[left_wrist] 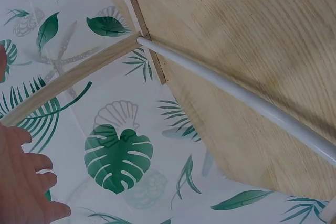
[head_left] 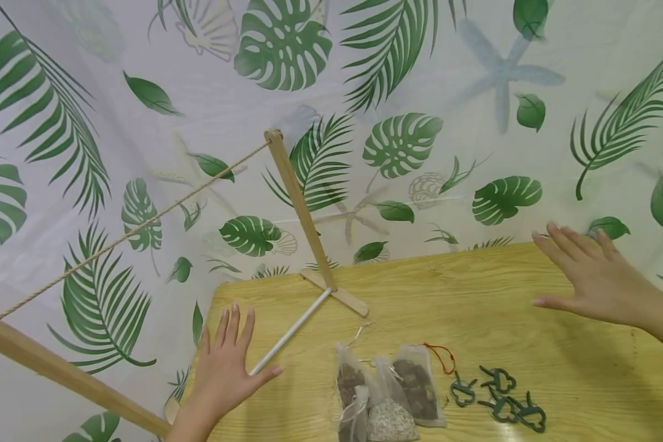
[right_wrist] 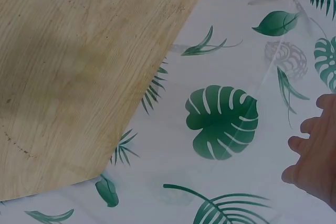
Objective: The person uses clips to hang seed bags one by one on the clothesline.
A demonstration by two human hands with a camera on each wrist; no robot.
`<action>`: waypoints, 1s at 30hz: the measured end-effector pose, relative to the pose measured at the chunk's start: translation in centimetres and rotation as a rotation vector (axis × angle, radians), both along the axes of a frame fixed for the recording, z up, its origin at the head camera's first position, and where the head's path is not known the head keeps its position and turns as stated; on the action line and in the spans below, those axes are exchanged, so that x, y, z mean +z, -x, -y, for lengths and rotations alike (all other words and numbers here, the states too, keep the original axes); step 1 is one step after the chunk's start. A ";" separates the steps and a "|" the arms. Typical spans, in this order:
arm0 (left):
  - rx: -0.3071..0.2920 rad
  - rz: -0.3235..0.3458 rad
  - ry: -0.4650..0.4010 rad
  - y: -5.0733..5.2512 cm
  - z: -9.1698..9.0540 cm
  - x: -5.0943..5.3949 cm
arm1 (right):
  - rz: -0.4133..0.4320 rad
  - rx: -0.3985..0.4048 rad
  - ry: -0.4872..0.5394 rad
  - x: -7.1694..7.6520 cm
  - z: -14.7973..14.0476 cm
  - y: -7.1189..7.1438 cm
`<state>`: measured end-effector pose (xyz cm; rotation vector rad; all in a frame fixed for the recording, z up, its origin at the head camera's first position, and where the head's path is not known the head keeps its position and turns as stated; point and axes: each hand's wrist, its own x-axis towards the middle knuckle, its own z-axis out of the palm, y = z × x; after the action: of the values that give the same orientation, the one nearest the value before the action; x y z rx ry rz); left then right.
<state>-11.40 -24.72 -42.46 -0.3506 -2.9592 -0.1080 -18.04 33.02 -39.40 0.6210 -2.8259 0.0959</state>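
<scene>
My left hand (head_left: 223, 368), fingers spread, hovers beside the white rod (head_left: 290, 339) of a wooden stand and holds nothing. Its fingertips also show at the edge of the left wrist view. Over the table's right side my right hand (head_left: 604, 279) is held out with fingers extended and nothing in it. Between the hands, near the front, lie several mesh drawstring bags (head_left: 418, 385), some with dark contents, one with pale bits (head_left: 389, 420). To their right is a loose group of dark green plastic clips (head_left: 503, 408). A red cord loop (head_left: 447, 362) lies by the bags.
The stand has two wooden posts (head_left: 301, 205) with a twine rope (head_left: 132, 232) strung between their tops. One post's foot (head_left: 350, 302) rests near the back edge of the wooden table (head_left: 447, 288). A leaf-patterned cloth (head_left: 458, 141) hangs behind and to the left.
</scene>
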 end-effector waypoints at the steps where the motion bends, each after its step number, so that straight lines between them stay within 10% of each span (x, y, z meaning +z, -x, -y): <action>1: 0.004 0.001 -0.002 -0.1 0.1 0.0 | 0.003 0.004 -0.001 0.0 0.2 0.2; 30: 0.143 -0.020 0.003 -4.1 3.0 -1.0 | 0.155 0.096 0.003 2.0 6.8 5.0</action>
<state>-7.35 -27.71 -43.50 -0.1381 -2.9533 -0.0814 -23.08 26.20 -37.40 0.7803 -2.9427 0.1720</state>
